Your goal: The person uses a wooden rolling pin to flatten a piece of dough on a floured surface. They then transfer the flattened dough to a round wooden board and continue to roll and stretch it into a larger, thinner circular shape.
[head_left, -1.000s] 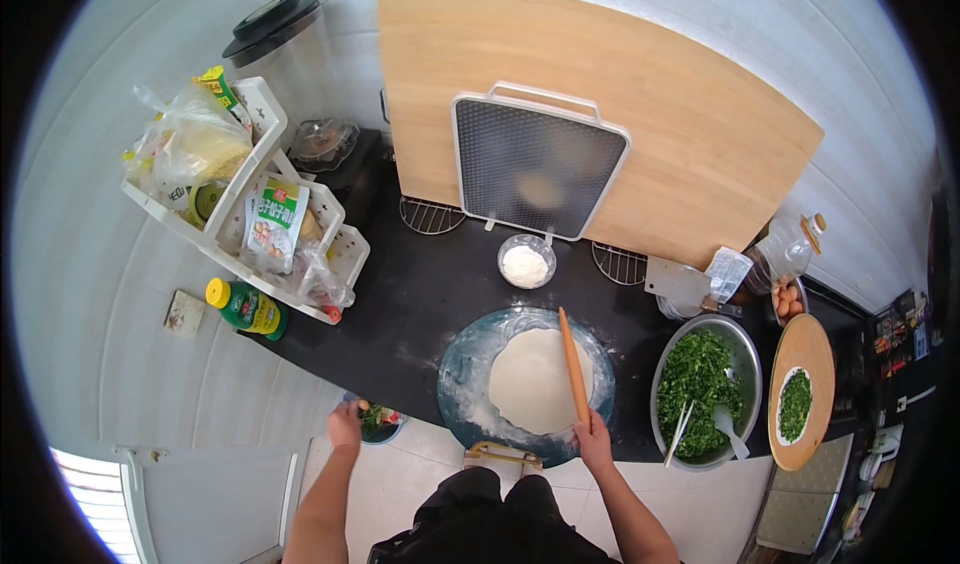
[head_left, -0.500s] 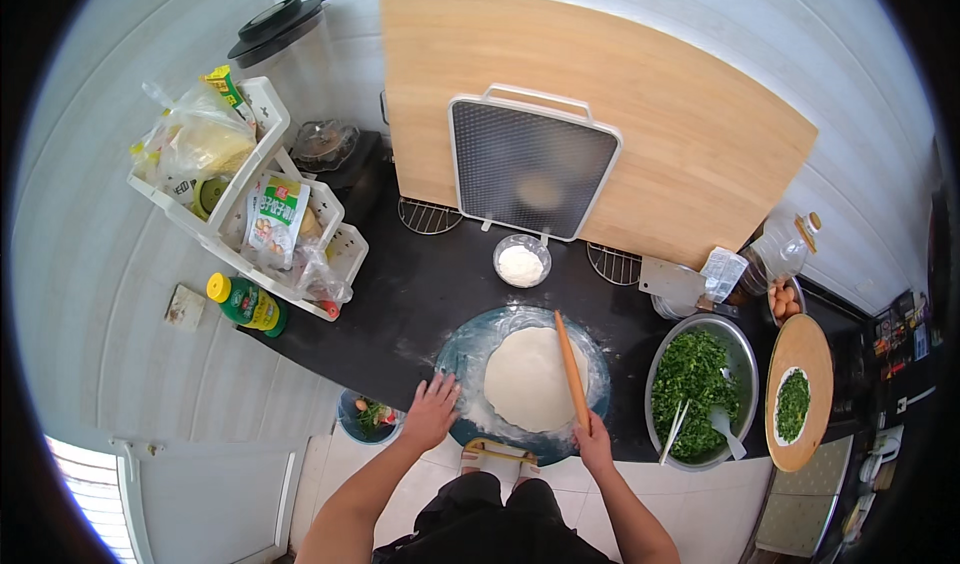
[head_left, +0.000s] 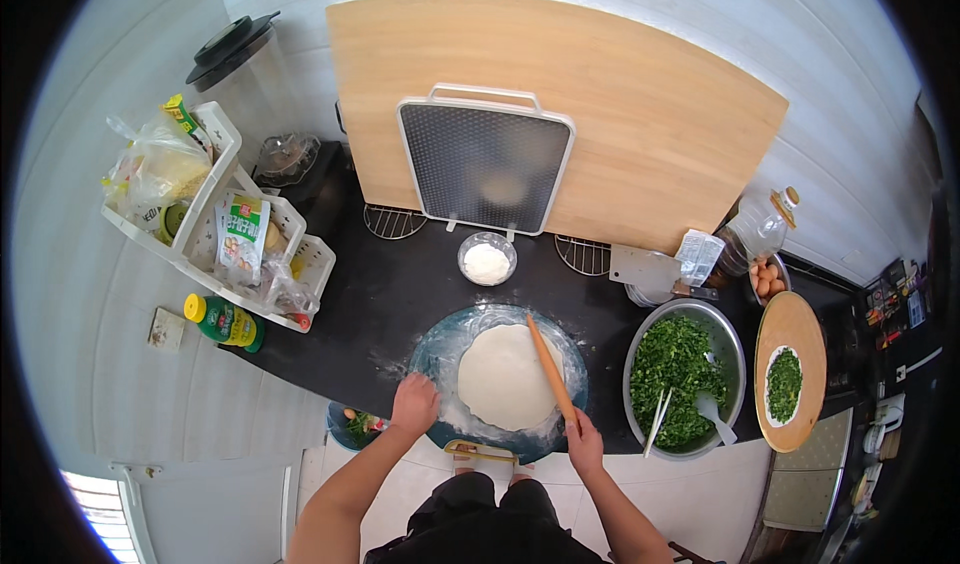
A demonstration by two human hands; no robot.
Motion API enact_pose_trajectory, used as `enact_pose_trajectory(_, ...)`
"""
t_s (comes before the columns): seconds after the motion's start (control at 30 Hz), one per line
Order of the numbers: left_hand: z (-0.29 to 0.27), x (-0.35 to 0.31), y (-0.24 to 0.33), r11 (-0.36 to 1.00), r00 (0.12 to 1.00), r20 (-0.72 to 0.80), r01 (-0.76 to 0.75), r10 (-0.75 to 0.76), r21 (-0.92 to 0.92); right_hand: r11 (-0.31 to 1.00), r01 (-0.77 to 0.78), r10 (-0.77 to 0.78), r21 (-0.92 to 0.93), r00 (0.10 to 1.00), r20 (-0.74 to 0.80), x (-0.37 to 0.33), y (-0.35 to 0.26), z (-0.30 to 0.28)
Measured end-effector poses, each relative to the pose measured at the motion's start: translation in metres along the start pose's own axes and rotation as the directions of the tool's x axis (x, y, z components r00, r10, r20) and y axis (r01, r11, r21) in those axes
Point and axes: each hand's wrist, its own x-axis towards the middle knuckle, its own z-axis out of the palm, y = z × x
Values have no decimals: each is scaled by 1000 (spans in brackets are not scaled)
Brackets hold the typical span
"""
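Observation:
A thin round sheet of dough (head_left: 505, 384) lies on a floured blue-green round mat (head_left: 440, 349) at the counter's front edge. My right hand (head_left: 584, 444) is closed round the near end of a wooden rolling pin (head_left: 547, 366), which slants across the dough's right side. At the mat's left edge, my left hand (head_left: 416, 402) is curled closed, its fingertips hidden, so whether it holds anything cannot be made out. Behind the mat stands a small clear bowl of white flour (head_left: 487, 262).
To the right sit a steel bowl (head_left: 737, 384) of chopped greens with chopsticks and a spatula, and a round board (head_left: 812, 364) bearing dough topped with greens. A cleaver (head_left: 645, 267) and eggs (head_left: 767, 278) lie behind. Left are a white rack (head_left: 225, 179) and a green bottle (head_left: 225, 322).
My left hand has gone from fingers spread on the mat to curled closed at its edge. My right hand keeps hold of the rolling pin. The whole view has shifted slightly.

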Motion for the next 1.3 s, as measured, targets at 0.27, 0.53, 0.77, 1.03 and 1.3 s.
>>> enact_pose_trajectory(0.27, 67, 6, 55, 510, 724, 195, 625, -661, -591, 976, 181, -183, -124, 983, -6, 0, -10, 15)
enact_pose_trajectory(0.53, 77, 16, 59, 602, 731, 107, 627, -673, -495, 936, 225, -233, -271, 972, 3, 0, 1, 16)
enact_pose_trajectory(0.77, 43, 41, 102, -88, 698, 505, 541, -508, -836, 955, 184, -185, -232, 983, 19, 7, 7, 19)
enact_pose_trajectory(1.03, 4, 66, 157, -108, 886, 464, 463, 13, -880, 997, 6, -13, 75, 995, 102, 25, 47, 28)
enact_pose_trajectory(1.3, 35, 45, 73, -61, 791, 477, 493, -384, -868, 846, -169, 39, 506, 966, 256, -7, -28, -6)
